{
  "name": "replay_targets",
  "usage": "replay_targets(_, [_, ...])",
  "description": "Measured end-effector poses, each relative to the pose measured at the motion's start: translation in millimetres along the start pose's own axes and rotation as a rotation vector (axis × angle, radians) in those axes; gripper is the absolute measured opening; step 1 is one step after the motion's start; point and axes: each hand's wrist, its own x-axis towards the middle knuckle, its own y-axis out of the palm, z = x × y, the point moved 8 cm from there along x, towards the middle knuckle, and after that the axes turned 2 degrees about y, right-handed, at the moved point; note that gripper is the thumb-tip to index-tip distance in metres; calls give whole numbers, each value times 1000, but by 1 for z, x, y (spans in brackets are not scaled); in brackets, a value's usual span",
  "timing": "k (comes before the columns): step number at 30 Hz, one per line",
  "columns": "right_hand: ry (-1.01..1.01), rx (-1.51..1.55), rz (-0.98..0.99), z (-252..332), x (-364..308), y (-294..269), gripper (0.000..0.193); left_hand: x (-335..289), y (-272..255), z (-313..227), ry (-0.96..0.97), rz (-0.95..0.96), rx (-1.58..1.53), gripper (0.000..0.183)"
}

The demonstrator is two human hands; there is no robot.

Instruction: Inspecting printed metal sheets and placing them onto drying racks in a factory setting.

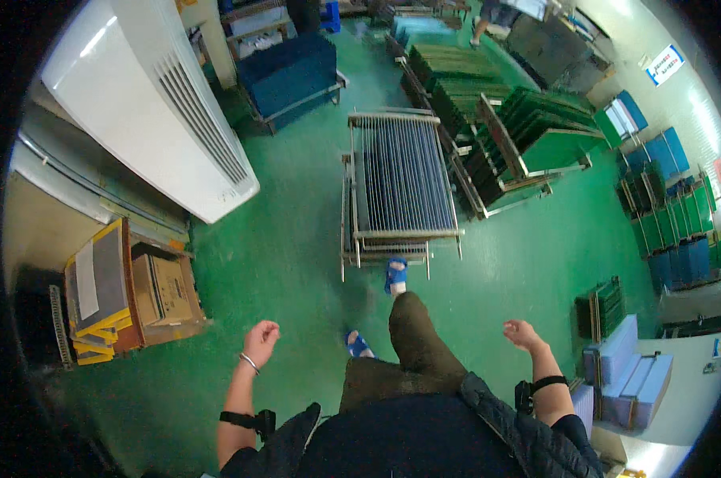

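My left hand [261, 342], with a pale bracelet [250, 363] at its wrist, hangs over the green floor. Its fingers are loosely bent, slightly apart, and hold nothing. Out to the right, my right hand [521, 334] is also free, its fingers half curled without anything in them. Neither hand touches an object. Ahead of my feet stands a metal rack [404, 171] with many thin parallel rods across its top. One of my blue slippers [395, 273] is close to the rack's near end; the other slipper [359, 345] is further back.
Green panels [527, 127] stand in metal racks at the far right. A tall white appliance with a vent [149, 95] is at the left, above a cardboard box [163, 287]. Dark blue panels [289, 76] sit on a stand behind. Purple blocks [635, 382] are at the lower right.
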Motion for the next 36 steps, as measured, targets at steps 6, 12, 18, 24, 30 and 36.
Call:
replay_targets(6, [-6,-59,-3,-1,36,-31,38,9,-6,11,23,-66,37,12])
replay_targets(12, [-46,-44,-207,23,46,-88,34,25,-13,31,41,-173,-97,12])
replay_targets(18, [-39,12,-207,26,38,-91,36,46,-13,42,-15,-152,-103,12])
replay_targets(24, [150,-34,-177,-50,24,-61,36,72,-19,22,60,-166,-110,12])
replay_targets(30, [215,224,-276,-138,20,-30,37,108,-16,12,158,-143,-23,13])
replay_targets(36, [29,66,-232,-219,6,45,26,147,16,-78,340,-43,149,15])
